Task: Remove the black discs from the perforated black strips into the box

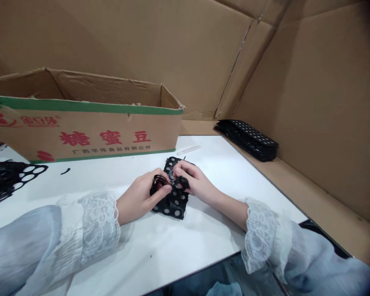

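Observation:
A flat black piece with pale round dots [176, 211] lies on the white table. Both of my hands are over it. My left hand [146, 193] is closed around a loose bundle of thin black strips [159, 181], at the piece's left side. My right hand [195, 179] is closed in a pinch on a bit of black material [181, 182] at the upper right of the same piece. Its fingertips nearly meet those of the left hand. Whether that bit is still joined to the dotted piece, I cannot tell.
An open cardboard box [111, 127] stands at the back left. Black net-like scraps [9, 181] lie at the left edge. At the right is a stack of black dotted pieces [248, 139]. A clear thin stick [188, 150] rests behind my hands. Cardboard walls [179, 49] surround the white table [135, 255].

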A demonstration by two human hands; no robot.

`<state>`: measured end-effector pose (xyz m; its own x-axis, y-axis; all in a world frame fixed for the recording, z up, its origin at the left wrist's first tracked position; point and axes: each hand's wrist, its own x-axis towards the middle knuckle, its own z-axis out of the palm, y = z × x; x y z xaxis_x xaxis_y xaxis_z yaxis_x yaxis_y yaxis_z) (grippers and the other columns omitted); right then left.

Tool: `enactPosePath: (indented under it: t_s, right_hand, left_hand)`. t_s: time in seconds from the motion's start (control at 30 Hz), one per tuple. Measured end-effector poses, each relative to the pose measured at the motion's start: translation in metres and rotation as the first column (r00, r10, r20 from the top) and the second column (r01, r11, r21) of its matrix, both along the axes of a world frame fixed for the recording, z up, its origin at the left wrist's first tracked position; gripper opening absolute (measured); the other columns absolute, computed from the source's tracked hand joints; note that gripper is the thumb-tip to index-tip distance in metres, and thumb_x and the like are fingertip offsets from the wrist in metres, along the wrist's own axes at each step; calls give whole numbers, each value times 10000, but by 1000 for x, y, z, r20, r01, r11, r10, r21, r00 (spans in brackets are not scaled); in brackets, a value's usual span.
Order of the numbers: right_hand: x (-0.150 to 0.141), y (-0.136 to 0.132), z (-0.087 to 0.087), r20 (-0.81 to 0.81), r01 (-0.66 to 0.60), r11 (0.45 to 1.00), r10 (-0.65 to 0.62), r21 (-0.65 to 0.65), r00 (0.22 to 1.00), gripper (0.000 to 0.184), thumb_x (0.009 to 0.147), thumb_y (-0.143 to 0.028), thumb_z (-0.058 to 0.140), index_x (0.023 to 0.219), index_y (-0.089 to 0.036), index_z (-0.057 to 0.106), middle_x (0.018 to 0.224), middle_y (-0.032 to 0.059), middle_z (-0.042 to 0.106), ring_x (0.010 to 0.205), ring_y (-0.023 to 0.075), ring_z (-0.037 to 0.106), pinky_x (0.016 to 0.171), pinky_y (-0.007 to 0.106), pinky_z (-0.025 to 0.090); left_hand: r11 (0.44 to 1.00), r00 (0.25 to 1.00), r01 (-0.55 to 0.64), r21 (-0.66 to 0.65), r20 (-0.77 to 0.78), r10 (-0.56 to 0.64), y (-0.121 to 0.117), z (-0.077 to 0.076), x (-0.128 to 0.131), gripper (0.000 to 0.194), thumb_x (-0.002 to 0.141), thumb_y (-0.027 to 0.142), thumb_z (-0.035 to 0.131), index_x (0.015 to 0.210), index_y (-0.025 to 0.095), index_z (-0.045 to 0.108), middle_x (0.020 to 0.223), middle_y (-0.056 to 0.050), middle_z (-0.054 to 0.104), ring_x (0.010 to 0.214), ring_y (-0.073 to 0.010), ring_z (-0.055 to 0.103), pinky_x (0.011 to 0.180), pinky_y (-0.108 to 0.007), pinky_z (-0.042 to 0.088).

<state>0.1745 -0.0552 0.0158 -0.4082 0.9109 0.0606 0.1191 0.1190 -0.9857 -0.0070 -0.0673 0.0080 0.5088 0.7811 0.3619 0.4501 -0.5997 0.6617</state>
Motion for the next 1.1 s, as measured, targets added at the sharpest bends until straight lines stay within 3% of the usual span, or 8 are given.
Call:
enactPosePath:
  t_s: [0.17, 0.37, 0.6, 0.77, 0.9, 0.97, 1.03, 1.1]
  right_hand:
    - [-1, -3, -6, -53, -104, 983, 97, -153, 994, 267, 815, -437, 423, 746, -188, 493, 581, -41, 371, 467, 54, 312, 383, 168, 213]
    - [-2, -4, -6, 21, -92, 994, 94, -54, 995, 280, 827, -435, 405, 700, -189, 447, 588, -40, 347, 490, 59, 315, 404, 172, 249]
    - [3, 6, -4, -19, 173, 983, -175, -63, 984, 341, 788, -485, 437, 648, -174, 436, 620, -27, 362, 508, 57, 306, 394, 158, 227]
    - [7, 8, 0, -69, 253, 967, -255, -35, 964, 318, 781, -461, 467, 657, -169, 447, 632, -24, 392, 504, 51, 322, 410, 162, 245]
    - [13, 15, 2, -124, 382, 922, -372, 67, 920, 295, 793, -428, 471, 661, -165, 467, 599, -30, 398, 487, 52, 350, 419, 177, 260]
    - [17, 22, 1, -119, 339, 939, -329, 67, 937, 306, 790, -434, 478, 650, -162, 474, 575, -36, 388, 461, 48, 353, 406, 179, 250]
    - [19, 28, -1, -114, 172, 985, -171, -5, 979, 327, 789, -456, 471, 647, -162, 472, 552, -47, 371, 416, 38, 331, 382, 178, 222]
    - [19, 31, -3, -122, -3, 996, -8, -86, 993, 350, 796, -483, 447, 648, -166, 460, 526, -64, 333, 368, 28, 279, 359, 178, 174]
  left_hand:
    - [996, 995, -94, 3, -9, 94, 3, -2, 1, 241, 775, 411, 529, 846, 193, 454, 767, 18, 556, 671, -128, 535, 615, -235, 421]
    - [990, 990, -117, 74, -65, 122, 5, -6, 1, 193, 824, 391, 460, 840, 199, 471, 783, 4, 573, 721, -154, 555, 666, -265, 420]
    - [990, 988, -139, 16, -70, 139, 8, -4, 1, 116, 885, 272, 317, 931, 195, 390, 845, -16, 554, 708, -149, 532, 630, -260, 394]
    - [982, 984, -164, 97, -57, 170, 8, -4, 0, 116, 884, 252, 341, 854, 189, 433, 754, 6, 514, 660, -124, 488, 615, -234, 382]
    - [982, 997, -19, 190, -65, 32, 8, -5, -1, 159, 878, 174, 342, 849, 183, 498, 838, -18, 548, 765, -125, 503, 701, -235, 401]
    - [964, 995, 82, 254, -83, -63, 7, -7, -2, 200, 868, 123, 347, 901, 188, 534, 895, -28, 561, 829, -128, 504, 754, -245, 404]
    - [936, 989, 149, 318, -71, -133, 7, -8, -4, 238, 855, 89, 360, 941, 194, 556, 934, -36, 569, 857, -127, 508, 770, -246, 414]
    - [902, 981, 194, 386, -51, -189, 6, -9, -5, 277, 844, 64, 361, 959, 198, 575, 940, -45, 574, 859, -126, 517, 760, -244, 429]
